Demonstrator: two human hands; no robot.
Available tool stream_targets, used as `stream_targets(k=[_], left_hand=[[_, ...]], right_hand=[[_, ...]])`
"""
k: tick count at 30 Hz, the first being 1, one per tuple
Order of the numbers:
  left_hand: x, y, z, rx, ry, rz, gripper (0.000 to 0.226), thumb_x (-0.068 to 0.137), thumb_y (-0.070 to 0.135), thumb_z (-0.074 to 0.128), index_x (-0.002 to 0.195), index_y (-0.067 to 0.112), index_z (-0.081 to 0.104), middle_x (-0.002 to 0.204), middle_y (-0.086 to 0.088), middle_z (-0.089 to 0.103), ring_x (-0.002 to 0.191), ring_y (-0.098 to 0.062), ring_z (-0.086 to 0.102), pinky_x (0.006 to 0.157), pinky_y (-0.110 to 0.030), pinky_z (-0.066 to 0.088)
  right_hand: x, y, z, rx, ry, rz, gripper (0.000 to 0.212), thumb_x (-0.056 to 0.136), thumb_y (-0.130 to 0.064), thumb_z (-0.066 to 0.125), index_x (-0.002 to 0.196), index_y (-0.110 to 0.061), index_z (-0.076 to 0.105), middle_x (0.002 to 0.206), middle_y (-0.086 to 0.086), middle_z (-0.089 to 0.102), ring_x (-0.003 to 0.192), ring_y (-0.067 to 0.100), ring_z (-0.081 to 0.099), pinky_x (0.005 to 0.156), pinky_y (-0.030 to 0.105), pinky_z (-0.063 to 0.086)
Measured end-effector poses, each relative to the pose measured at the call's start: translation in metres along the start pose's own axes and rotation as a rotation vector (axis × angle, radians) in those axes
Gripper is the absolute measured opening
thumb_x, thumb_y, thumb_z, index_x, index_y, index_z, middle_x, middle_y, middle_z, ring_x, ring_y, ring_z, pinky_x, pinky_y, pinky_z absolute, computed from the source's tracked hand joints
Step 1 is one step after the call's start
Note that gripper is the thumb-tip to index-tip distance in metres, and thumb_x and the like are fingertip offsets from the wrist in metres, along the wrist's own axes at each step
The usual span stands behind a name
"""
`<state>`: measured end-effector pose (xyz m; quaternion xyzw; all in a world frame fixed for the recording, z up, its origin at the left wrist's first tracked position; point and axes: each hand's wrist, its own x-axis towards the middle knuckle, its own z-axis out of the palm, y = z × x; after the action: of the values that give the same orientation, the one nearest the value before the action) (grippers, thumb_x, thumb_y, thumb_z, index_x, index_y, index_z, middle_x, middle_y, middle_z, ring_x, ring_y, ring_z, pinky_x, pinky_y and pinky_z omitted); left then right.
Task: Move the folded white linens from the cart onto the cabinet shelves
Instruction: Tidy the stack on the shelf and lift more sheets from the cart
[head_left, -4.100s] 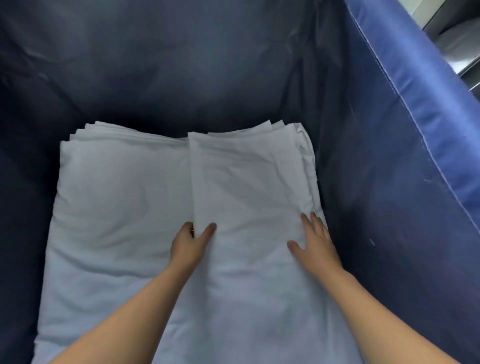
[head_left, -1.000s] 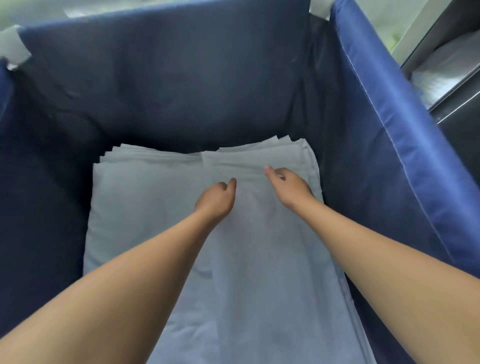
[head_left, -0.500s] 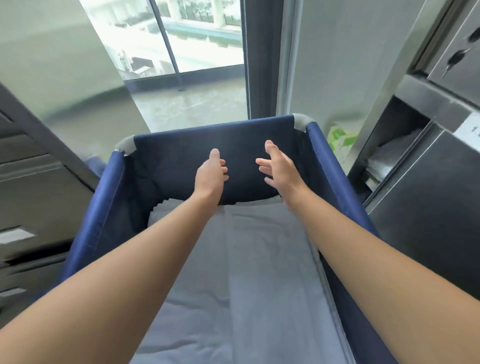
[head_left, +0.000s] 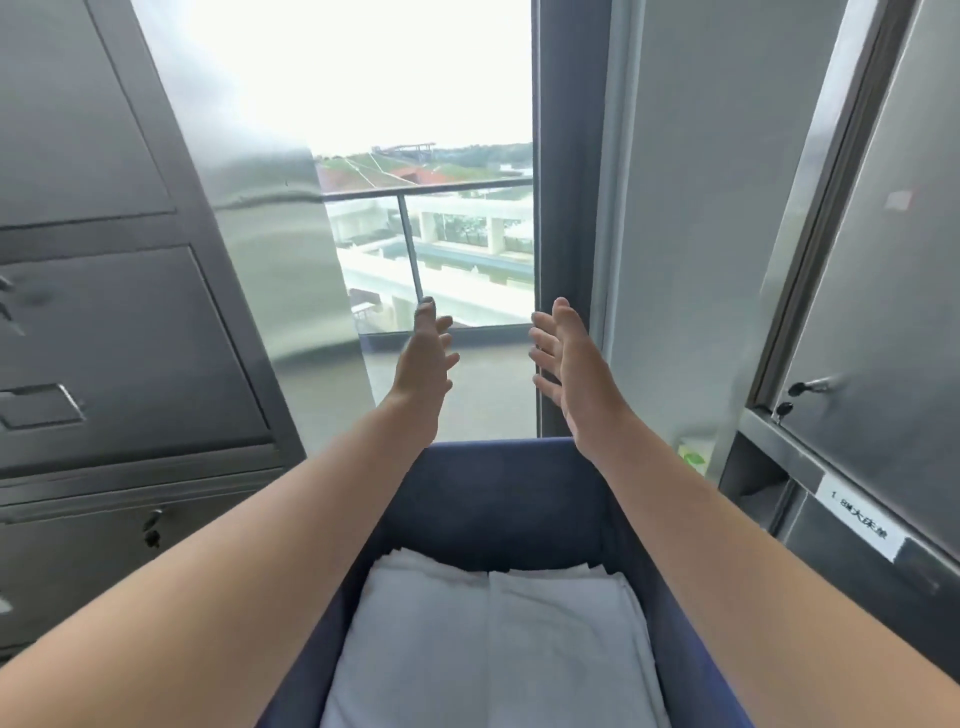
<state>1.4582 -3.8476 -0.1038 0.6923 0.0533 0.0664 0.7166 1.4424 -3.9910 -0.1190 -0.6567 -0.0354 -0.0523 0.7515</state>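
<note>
Both bare arms reach forward above the cart (head_left: 483, 499), a deep bin with soft navy fabric walls. The left hand (head_left: 423, 364) and right hand (head_left: 569, 369) are raised, palms facing each other, fingers spread and holding nothing. The folded white linens (head_left: 493, 644) lie flat in the cart, smooth with stacked edges. Grey brushed-metal cabinets (head_left: 119, 332) flank a bright window (head_left: 415, 156).

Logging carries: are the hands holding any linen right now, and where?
Nothing is held. Left hand and right hand are open in the air; the linens lie in the cart.
</note>
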Motion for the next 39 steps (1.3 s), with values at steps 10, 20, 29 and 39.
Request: stream_targets(k=[10,20,29,39], left_hand=[[-0.085,0.153,-0.056,-0.112,-0.014,0.212,0.064,0.103,0.060,0.021,0.144,0.019,0.049,0.147,-0.009,0.049,0.128,-0.025,0.053,0.111,-0.046,0.036],[-0.137,0.220,-0.144,-0.158,-0.049,0.305,0.060,0.101,0.064,0.022,0.133,0.023,0.053,0.138,-0.009,0.051,0.121,-0.025,0.055,0.110,-0.049,0.039],[-0.154,0.233,-0.191,-0.175,-0.148,0.310,0.061,0.101,0.065,0.023,0.134,0.024,0.054,0.135,-0.006,0.053,0.118,-0.023,0.057,0.107,-0.048,0.042],[-0.187,0.240,-0.136,-0.223,-0.389,0.298,0.066,0.100,0.066,0.025,0.144,0.022,0.048,0.146,-0.009,0.049,0.123,-0.026,0.056,0.107,-0.046,0.042]], right_hand=[[-0.071,-0.136,0.057,0.054,-0.065,-0.143,0.058,0.101,-0.059,0.030,0.147,-0.025,0.043,0.150,0.002,0.047,0.133,0.019,0.047,0.109,0.038,0.036],[-0.144,-0.219,0.132,-0.015,-0.053,-0.257,0.062,0.101,-0.060,0.031,0.150,-0.022,0.039,0.149,0.003,0.048,0.127,0.017,0.048,0.112,0.041,0.037],[-0.194,-0.233,0.175,-0.061,0.053,-0.308,0.060,0.102,-0.057,0.032,0.149,-0.020,0.040,0.148,0.002,0.048,0.131,0.017,0.048,0.111,0.039,0.038],[-0.238,-0.262,0.129,-0.178,0.232,-0.375,0.063,0.103,-0.057,0.027,0.152,-0.018,0.035,0.153,0.006,0.043,0.137,0.022,0.045,0.115,0.045,0.035]])
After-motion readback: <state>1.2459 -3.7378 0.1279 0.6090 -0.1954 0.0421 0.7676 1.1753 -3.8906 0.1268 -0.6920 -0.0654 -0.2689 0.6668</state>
